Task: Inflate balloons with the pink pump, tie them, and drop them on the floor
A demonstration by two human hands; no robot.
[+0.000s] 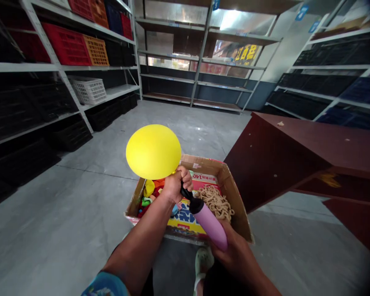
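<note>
The yellow balloon (pixel 153 151) bulges smooth; left grip (pixel 178 184) holds it; right grip (pixel 231 244), a pink pump (pixel 210 224).

The left hand (pixel 176 186) holds a yellow balloon (pixel 153 152), the right hand (pixel 232 243) a pump (pixel 210 224).

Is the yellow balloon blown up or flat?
Blown up: the yellow balloon bulges out, smooth and rounded, beside the left hand.

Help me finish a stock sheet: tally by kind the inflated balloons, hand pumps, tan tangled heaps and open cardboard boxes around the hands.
Inflated balloon: 1
Hand pump: 1
Tan tangled heap: 1
Open cardboard box: 1
Total: 4
</note>
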